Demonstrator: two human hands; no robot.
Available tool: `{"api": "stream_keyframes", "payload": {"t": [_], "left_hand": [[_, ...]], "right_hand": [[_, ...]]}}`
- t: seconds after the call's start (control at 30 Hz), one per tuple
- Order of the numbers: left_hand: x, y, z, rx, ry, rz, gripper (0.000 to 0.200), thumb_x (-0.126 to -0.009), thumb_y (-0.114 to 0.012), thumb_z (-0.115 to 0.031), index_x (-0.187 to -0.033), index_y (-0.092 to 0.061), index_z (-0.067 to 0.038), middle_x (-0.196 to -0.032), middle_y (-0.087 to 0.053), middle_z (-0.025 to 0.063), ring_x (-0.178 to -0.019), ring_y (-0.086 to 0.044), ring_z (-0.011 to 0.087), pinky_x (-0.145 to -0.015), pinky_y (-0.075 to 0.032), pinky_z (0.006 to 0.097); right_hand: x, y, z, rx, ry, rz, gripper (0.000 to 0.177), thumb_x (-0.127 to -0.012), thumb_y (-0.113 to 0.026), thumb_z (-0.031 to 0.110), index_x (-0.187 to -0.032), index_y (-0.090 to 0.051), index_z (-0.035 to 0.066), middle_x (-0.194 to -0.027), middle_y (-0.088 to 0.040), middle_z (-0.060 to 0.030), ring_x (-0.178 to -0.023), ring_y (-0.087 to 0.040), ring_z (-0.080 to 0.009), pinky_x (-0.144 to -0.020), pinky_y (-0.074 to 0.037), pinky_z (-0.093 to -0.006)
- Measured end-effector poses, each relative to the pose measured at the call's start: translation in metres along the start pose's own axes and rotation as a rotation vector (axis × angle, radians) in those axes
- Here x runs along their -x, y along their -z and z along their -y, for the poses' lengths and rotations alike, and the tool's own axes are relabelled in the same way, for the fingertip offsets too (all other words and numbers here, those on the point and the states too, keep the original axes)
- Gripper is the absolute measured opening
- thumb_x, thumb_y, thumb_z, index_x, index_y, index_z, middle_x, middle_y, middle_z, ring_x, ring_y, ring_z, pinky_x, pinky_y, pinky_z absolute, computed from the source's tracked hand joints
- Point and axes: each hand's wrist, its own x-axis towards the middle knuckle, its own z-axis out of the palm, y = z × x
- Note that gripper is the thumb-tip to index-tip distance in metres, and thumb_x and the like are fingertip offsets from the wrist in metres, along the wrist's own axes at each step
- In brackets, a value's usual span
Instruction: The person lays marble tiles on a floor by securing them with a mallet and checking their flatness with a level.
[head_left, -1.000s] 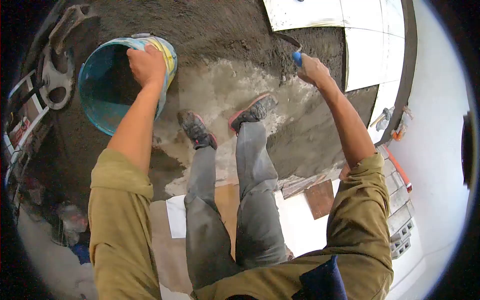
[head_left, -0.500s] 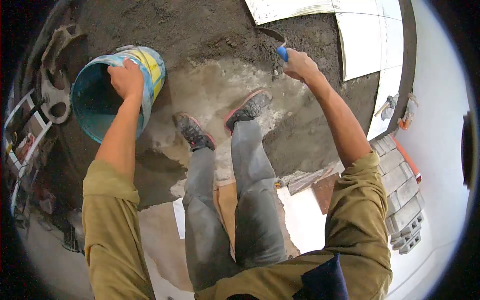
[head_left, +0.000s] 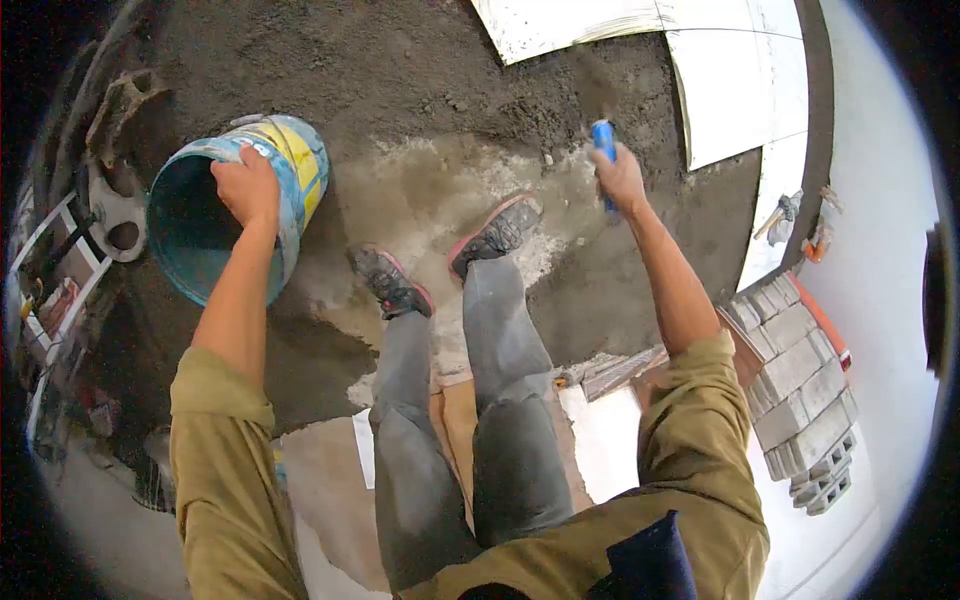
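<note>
My left hand (head_left: 248,188) grips the rim of a blue bucket (head_left: 302,160) with a yellow patch, tipped so that its opening faces left. The inside of the bucket looks dark. In my right hand (head_left: 620,178) is the blue handle of a trowel (head_left: 603,138); its blade is blurred over the mortar. Rough grey mortar (head_left: 400,60) covers the floor beyond my shoes, with a smoother, wet-looking patch around them.
White tiles (head_left: 720,90) lie at the upper right. Grey blocks (head_left: 800,370) are stacked by the right wall, near a small hammer-like tool (head_left: 782,215). At the left are a metal frame (head_left: 68,290) and a grey piece with holes (head_left: 118,215).
My right hand has moved slightly right and down with the trowel, whose handle now points more upright. My left hand still holds the bucket in nearly the same place.
</note>
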Motion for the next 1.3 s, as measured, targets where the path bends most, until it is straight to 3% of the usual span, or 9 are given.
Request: {"api": "stream_keyframes", "payload": {"t": [0.1, 0.27, 0.43, 0.73, 0.83, 0.9, 0.97, 1.03, 1.3], "left_hand": [[0.000, 0.002, 0.000, -0.021, 0.028, 0.016, 0.053, -0.090, -0.057, -0.031, -0.112, -0.049, 0.016, -0.108, -0.060, 0.0377, -0.105, -0.059, 0.0494, -0.093, -0.045, 0.0493], [-0.001, -0.002, 0.001, -0.043, -0.010, -0.019, 0.054, -0.090, -0.057, -0.033, -0.113, -0.050, 0.016, -0.108, -0.061, 0.0362, -0.106, -0.059, 0.0488, -0.094, -0.045, 0.0492], [-0.018, -0.015, 0.029, -0.056, 0.047, 0.040, 0.055, -0.090, -0.059, -0.036, -0.115, -0.051, 0.012, -0.111, -0.060, 0.0355, -0.106, -0.058, 0.0499, -0.094, -0.046, 0.0517], [-0.046, -0.038, 0.068, -0.041, -0.173, 0.034, 0.059, -0.091, -0.059, -0.042, -0.105, -0.051, 0.015, -0.107, -0.060, 0.0355, -0.103, -0.059, 0.0481, -0.091, -0.046, 0.0498], [-0.029, -0.012, 0.070, 0.517, -0.190, 0.584, 0.061, -0.083, -0.072, -0.044, -0.106, -0.058, 0.011, -0.106, -0.064, 0.0304, -0.098, -0.063, 0.0414, -0.087, -0.047, 0.0462], [-0.003, 0.006, 0.086, -0.134, -0.337, 0.685, 0.060, -0.079, -0.076, -0.043, -0.103, -0.063, 0.011, -0.102, -0.067, 0.0275, -0.096, -0.065, 0.0403, -0.085, -0.048, 0.0450], [0.042, 0.013, 0.108, -0.315, -0.353, 0.475, 0.060, -0.077, -0.078, -0.043, -0.097, -0.065, 0.012, -0.095, -0.068, 0.0275, -0.091, -0.066, 0.0415, -0.081, -0.050, 0.0456], [0.057, 0.018, 0.114, -0.292, -0.378, 0.435, 0.060, -0.076, -0.079, -0.043, -0.096, -0.065, 0.012, -0.095, -0.068, 0.0287, -0.091, -0.066, 0.0430, -0.079, -0.050, 0.0464], [0.114, 0.037, 0.121, -0.339, -0.425, 0.552, 0.057, -0.074, -0.079, -0.041, -0.088, -0.064, 0.012, -0.088, -0.066, 0.0324, -0.088, -0.065, 0.0477, -0.075, -0.050, 0.0489]], "right_hand": [[-0.052, -0.014, 0.004, -0.187, 0.057, -0.145, 0.038, -0.085, -0.064, 0.036, -0.079, -0.059, 0.000, -0.058, -0.059, -0.0099, -0.049, -0.061, -0.0260, -0.050, -0.048, -0.0387], [-0.089, -0.098, -0.032, -0.113, 0.078, -0.173, 0.040, -0.083, -0.065, 0.038, -0.092, -0.061, 0.000, -0.080, -0.067, -0.0218, -0.075, -0.067, -0.0358, -0.069, -0.051, -0.0469], [0.048, -0.109, 0.057, 0.134, 0.186, 0.344, 0.040, -0.081, -0.066, 0.036, -0.108, -0.061, 0.007, -0.100, -0.066, -0.0206, -0.095, -0.063, -0.0400, -0.082, -0.049, -0.0497], [0.212, -0.168, 0.047, -0.420, -0.100, 0.070, 0.037, -0.080, -0.061, 0.033, -0.094, -0.056, -0.001, -0.086, -0.064, -0.0294, -0.084, -0.062, -0.0481, -0.077, -0.048, -0.0536], [0.255, -0.143, 0.035, -0.548, -0.153, 0.079, 0.038, -0.081, -0.061, 0.034, -0.094, -0.057, -0.001, -0.087, -0.064, -0.0293, -0.086, -0.062, -0.0486, -0.079, -0.048, -0.0522], [0.277, -0.131, 0.023, -0.630, -0.176, 0.088, 0.039, -0.081, -0.060, 0.035, -0.094, -0.057, -0.001, -0.087, -0.064, -0.0295, -0.087, -0.061, -0.0489, -0.079, -0.048, -0.0519], [0.292, -0.124, -0.002, -0.459, -0.217, 0.028, 0.037, -0.084, -0.062, 0.035, -0.097, -0.057, 0.001, -0.081, -0.065, -0.0187, -0.068, -0.066, -0.0329, -0.063, -0.052, -0.0437], [0.301, -0.088, -0.020, -0.894, -0.576, 0.268, 0.031, -0.088, -0.060, 0.033, -0.098, -0.055, 0.003, -0.076, -0.063, -0.0104, -0.062, -0.064, -0.0196, -0.055, -0.051, -0.0367], [0.316, -0.029, -0.172, -0.760, -0.390, 0.009, 0.033, -0.087, -0.060, 0.032, -0.093, -0.051, 0.001, -0.074, -0.064, -0.0108, -0.057, -0.063, -0.0184, -0.049, -0.050, -0.0338]]}}
